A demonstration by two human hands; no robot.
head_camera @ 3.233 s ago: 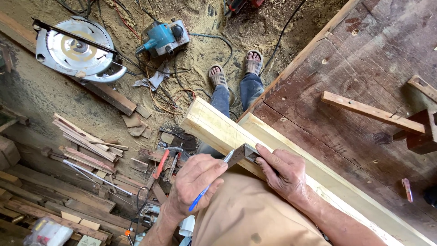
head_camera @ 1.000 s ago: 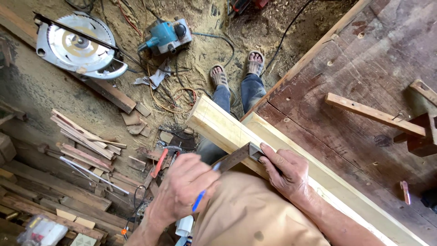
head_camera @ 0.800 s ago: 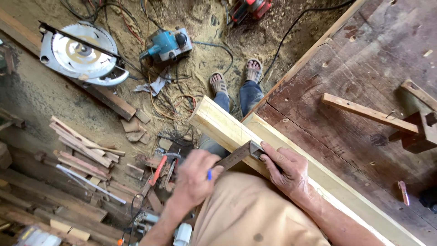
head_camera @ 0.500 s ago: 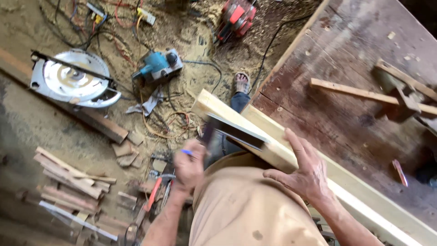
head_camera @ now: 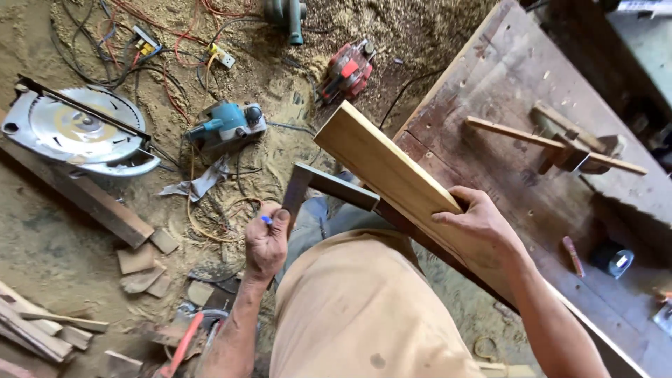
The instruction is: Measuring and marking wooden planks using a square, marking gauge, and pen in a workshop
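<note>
Hands: left (head_camera: 264,245) gripping one square (head_camera: 329,187), right (head_camera: 479,220) one plank (head_camera: 399,178)

Head-worn camera, steep downward view, close-up

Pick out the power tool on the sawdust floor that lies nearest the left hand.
The teal power tool, just above the left hand. The red tool lies farther up to the right, and the big circular saw sits far off to the left.
</note>
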